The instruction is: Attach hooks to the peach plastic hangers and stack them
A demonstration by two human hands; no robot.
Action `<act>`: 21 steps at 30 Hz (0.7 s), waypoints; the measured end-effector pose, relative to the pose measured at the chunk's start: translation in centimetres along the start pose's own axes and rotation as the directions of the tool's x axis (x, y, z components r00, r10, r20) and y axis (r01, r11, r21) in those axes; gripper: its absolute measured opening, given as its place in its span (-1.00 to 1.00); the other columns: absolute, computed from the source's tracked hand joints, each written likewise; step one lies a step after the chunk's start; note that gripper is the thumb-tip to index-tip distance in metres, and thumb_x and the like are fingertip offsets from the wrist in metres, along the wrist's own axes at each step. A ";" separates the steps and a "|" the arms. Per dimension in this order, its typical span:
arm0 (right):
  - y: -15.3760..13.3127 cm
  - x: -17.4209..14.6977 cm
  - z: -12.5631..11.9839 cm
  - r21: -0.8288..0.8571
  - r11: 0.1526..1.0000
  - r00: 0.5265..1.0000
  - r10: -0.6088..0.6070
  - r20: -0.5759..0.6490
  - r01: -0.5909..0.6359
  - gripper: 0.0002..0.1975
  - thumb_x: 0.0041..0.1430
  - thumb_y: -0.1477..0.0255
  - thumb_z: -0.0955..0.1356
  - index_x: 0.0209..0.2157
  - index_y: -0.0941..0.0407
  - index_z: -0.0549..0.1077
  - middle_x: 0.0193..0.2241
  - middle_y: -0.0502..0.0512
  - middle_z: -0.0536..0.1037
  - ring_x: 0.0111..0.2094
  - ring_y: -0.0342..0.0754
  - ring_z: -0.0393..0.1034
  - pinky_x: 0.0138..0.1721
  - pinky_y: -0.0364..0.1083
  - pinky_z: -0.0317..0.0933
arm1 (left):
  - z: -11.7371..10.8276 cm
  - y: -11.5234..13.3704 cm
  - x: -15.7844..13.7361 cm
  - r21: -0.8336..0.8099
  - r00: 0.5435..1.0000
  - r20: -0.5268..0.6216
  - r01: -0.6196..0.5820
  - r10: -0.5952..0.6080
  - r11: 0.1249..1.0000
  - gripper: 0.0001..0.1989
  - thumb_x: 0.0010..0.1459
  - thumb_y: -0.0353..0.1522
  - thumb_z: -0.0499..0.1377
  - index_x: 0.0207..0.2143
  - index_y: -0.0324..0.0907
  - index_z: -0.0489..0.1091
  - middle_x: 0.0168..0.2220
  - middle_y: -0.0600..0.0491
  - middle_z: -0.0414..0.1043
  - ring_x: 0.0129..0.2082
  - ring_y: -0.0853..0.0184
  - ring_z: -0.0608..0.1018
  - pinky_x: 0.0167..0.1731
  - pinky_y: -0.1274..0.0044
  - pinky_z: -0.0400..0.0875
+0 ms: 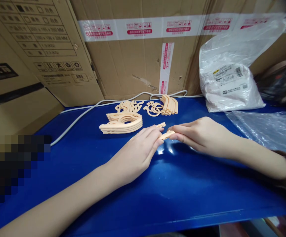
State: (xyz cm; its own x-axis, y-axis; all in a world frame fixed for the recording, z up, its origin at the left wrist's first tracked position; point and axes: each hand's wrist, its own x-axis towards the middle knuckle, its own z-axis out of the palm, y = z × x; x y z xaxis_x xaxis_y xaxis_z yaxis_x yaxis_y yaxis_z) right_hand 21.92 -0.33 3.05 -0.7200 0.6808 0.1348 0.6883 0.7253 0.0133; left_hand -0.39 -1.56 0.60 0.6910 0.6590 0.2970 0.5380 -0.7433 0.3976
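Both hands meet at the middle of a blue table (133,197). My left hand (138,151) and my right hand (199,135) pinch the same small peach plastic hanger piece (167,134) between their fingertips. A second end of it (161,125) sticks out above my left fingers. Just behind the hands lies a stack of peach plastic hangers (123,122). A second stack of the same hangers (169,104) stands further back, with loose hook pieces (154,108) beside it.
Cardboard boxes (138,59) wall off the back and left of the table. A white cable (83,113) runs along the back edge. A white plastic bag with a label (228,82) and clear plastic film (268,128) lie at the right.
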 end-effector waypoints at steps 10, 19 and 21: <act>-0.4 0.5 -0.2 0.302 0.940 0.987 0.150 0.061 -0.162 -0.59 0.37 0.13 0.09 -0.38 0.10 0.30 -0.57 -0.03 0.37 -0.58 -0.15 0.20 -0.49 -0.15 -0.06 | 0.4 0.0 0.0 -0.013 0.998 -0.036 0.058 -0.058 0.998 -0.74 0.40 -0.32 -0.13 -0.05 -0.19 0.29 0.15 -0.02 0.30 0.23 0.34 0.25 0.25 0.42 0.10; -0.3 0.5 -0.1 0.337 0.931 0.990 0.119 0.078 -0.138 -0.60 0.38 0.17 0.09 -0.42 0.11 0.28 -0.56 -0.04 0.35 -0.60 -0.17 0.17 -0.49 -0.16 -0.05 | 0.5 0.1 -0.2 0.003 0.996 -0.023 0.083 -0.083 0.997 -0.75 0.40 -0.32 -0.14 -0.06 -0.18 0.27 0.14 -0.03 0.30 0.23 0.32 0.24 0.24 0.37 0.12; -0.3 0.5 -0.1 0.293 0.946 0.990 0.120 0.074 -0.136 -0.63 0.38 0.21 0.10 -0.40 0.10 0.29 -0.57 -0.04 0.34 -0.59 -0.16 0.18 -0.49 -0.16 -0.05 | 0.4 0.1 -0.1 0.015 0.997 -0.023 0.079 -0.078 0.997 -0.73 0.40 -0.31 -0.15 0.00 -0.17 0.25 0.16 -0.03 0.29 0.24 0.32 0.24 0.24 0.36 0.12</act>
State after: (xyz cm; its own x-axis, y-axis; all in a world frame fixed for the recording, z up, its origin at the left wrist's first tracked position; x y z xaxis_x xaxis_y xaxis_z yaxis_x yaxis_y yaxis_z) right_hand 21.35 -0.27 3.23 -0.6370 0.7684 0.0616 0.7235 0.6235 -0.2964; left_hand -0.25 -1.75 0.19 0.6357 0.7176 0.2846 0.5977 -0.6908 0.4068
